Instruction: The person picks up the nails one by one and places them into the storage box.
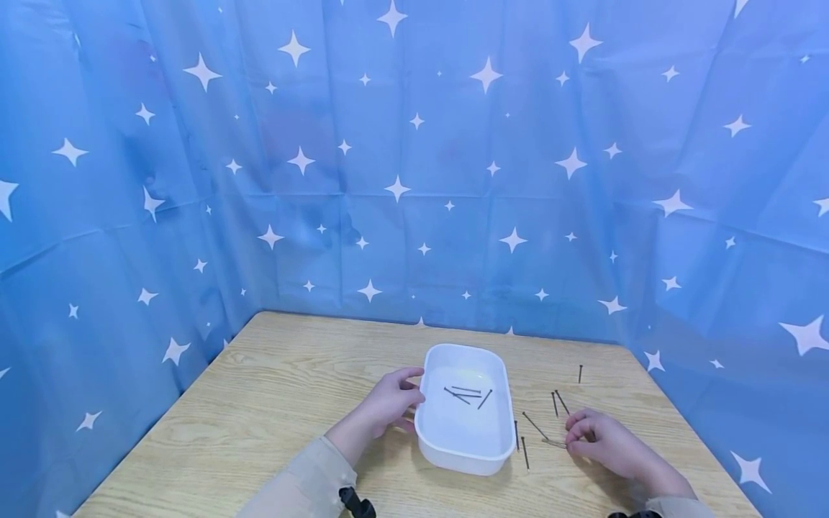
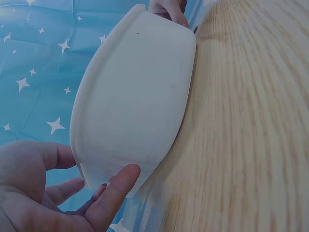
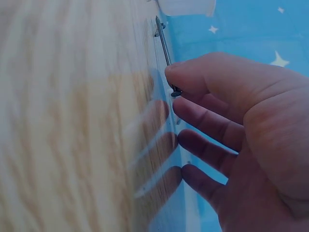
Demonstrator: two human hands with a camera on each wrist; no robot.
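In the head view my left hand [image 1: 387,399] holds the left side of a white plastic tub [image 1: 456,460], fingertips at its rim. The left wrist view shows the thumb and fingers about the tub's outer wall [image 2: 133,96]. Several dark nails [image 1: 466,393] lie on the tub's floor. Right of the tub, my right hand [image 1: 602,440] pinches one nail [image 3: 165,46] between thumb and index finger, close over the table. Its flat head shows just below the thumb tip in the right wrist view; the other fingers are spread apart.
More loose nails lie on the wooden table [image 1: 311,367]: a pair [image 1: 525,453] beside the tub, one [image 1: 535,426] near the held nail, two [image 1: 555,404] beyond the right hand and one [image 1: 580,374] farther back. A blue starry curtain [image 1: 414,158] encloses the back and sides.
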